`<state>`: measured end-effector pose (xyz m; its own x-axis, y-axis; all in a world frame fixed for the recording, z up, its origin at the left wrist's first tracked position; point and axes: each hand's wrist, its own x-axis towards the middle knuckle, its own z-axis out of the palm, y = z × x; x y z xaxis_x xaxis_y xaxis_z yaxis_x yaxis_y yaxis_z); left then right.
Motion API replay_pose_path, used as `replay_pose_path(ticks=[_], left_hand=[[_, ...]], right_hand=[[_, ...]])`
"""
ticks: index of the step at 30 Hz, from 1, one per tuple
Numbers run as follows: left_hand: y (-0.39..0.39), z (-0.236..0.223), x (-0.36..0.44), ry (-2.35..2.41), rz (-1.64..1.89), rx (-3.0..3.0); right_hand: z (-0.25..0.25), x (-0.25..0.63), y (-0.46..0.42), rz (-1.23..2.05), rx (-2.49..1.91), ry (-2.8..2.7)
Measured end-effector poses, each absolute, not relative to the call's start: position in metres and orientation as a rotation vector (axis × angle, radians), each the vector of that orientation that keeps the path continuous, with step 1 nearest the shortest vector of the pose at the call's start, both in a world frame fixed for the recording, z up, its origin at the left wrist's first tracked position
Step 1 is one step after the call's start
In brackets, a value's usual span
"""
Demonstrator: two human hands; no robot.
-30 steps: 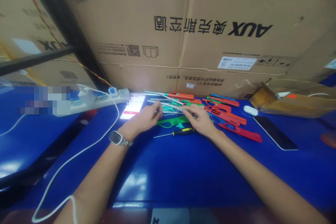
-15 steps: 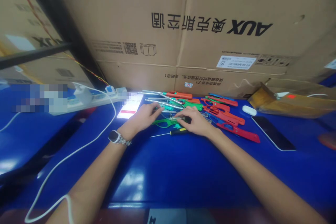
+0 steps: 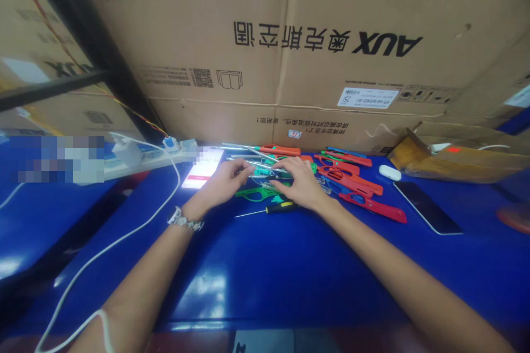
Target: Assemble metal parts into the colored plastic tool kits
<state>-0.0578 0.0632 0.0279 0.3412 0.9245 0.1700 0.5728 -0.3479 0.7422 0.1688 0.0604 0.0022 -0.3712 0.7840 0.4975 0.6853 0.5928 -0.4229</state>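
Note:
My left hand (image 3: 226, 181) is over the left side of a pile of lighter parts, thumb and fingertips pinched together. What lies in that pinch is too small to make out. Opposite it, my right hand (image 3: 304, 183) reaches in with thumb and index finger apart. A small dark piece (image 3: 273, 177) shows near its fingertips. Thin metal tubes (image 3: 244, 158) and a green lighter handle shell (image 3: 252, 194) lie around both hands. Just below the right hand is a screwdriver (image 3: 275, 208) with a black and yellow handle.
Red lighter shells (image 3: 372, 207) are heaped at the right, beside a white earbud case (image 3: 390, 172) and a dark-screened phone (image 3: 428, 207). A lit phone (image 3: 202, 168) lies left of my hands. Behind stands a large carton (image 3: 186, 22); a white cable (image 3: 120, 240) crosses the blue table (image 3: 265, 270).
My right thumb and index finger have spread apart, and the clear part that was at their tips has left them. My left hand has turned slightly. The view has shifted a little.

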Motion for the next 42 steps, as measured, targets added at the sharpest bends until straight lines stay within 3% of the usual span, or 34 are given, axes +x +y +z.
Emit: replay_pose_path(ticks=[7, 17, 35, 42], left_hand=[[0.062, 0.025, -0.063, 1.244, 0.677, 2.081], [0.05, 0.025, -0.036, 1.119, 0.721, 2.27], [0.053, 0.019, -0.039, 1.086, 0.707, 2.147], [0.051, 0.021, -0.038, 1.036, 0.708, 2.316]], right_hand=[[0.0, 0.174, 0.058, 0.261, -1.129, -2.108], [0.004, 0.177, 0.05, -0.032, -0.818, -2.348], [0.005, 0.174, 0.047, 0.11, -0.818, -2.357], [0.008, 0.178, 0.046, 0.305, -0.819, -2.331]])
